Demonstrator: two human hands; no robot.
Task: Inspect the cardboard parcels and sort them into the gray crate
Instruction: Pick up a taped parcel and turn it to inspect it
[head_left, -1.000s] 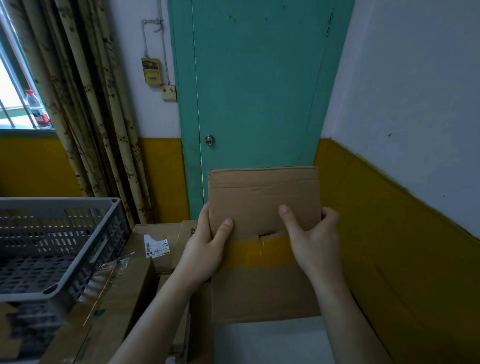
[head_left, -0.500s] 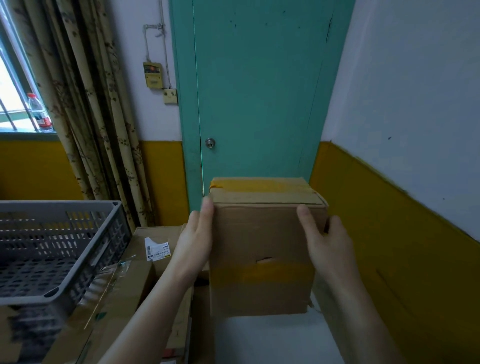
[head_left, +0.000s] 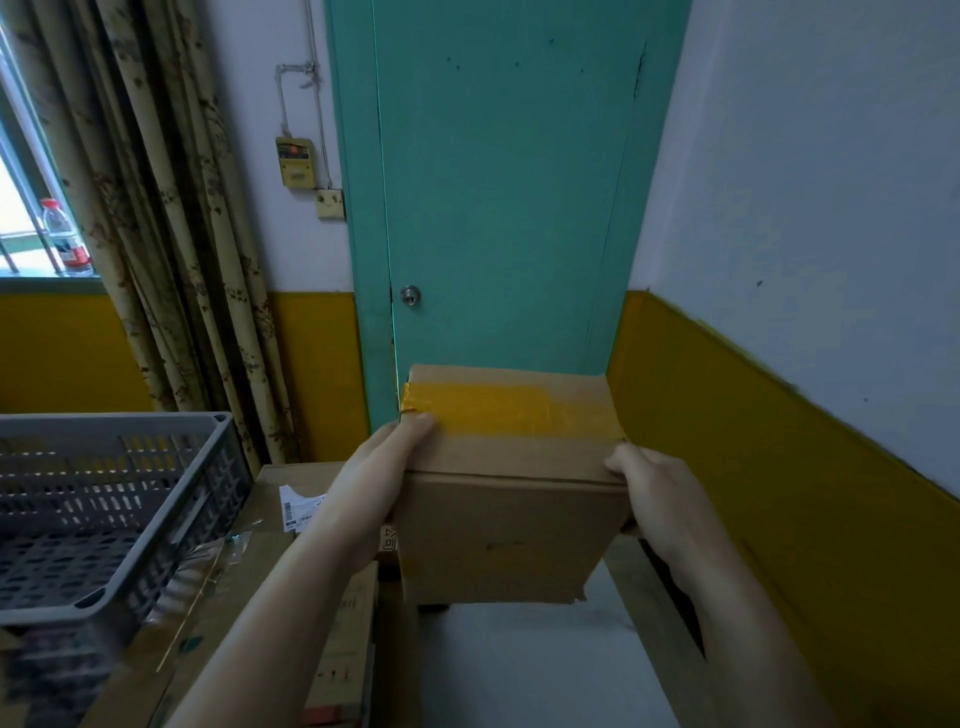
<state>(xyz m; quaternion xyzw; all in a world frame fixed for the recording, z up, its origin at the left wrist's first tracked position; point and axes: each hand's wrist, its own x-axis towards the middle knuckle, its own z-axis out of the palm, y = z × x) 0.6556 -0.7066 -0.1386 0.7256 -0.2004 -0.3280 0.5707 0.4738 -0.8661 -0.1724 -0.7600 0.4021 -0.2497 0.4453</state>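
Note:
I hold a brown cardboard parcel (head_left: 506, 525) in the air in front of the teal door, both hands on it. A band of yellow tape runs across its upper face. My left hand (head_left: 379, 478) grips the left side with the thumb on the taped face. On the right side, my right hand (head_left: 657, 499) curls its fingers over the top edge. The gray crate (head_left: 111, 577) with slotted walls stands at the left, empty as far as I can see.
Flat cardboard boxes (head_left: 291, 525) with a white label lie between the crate and the parcel, with clear plastic wrap on them. A white surface (head_left: 524, 660) lies below the parcel. The teal door (head_left: 498, 208) stands ahead and a yellow-and-white wall runs close on the right. Curtains and a window with a bottle are at the left.
The parcel has been turned in my hands: the taped face that pointed toward me a second ago now faces up. My hands shifted along its sides.

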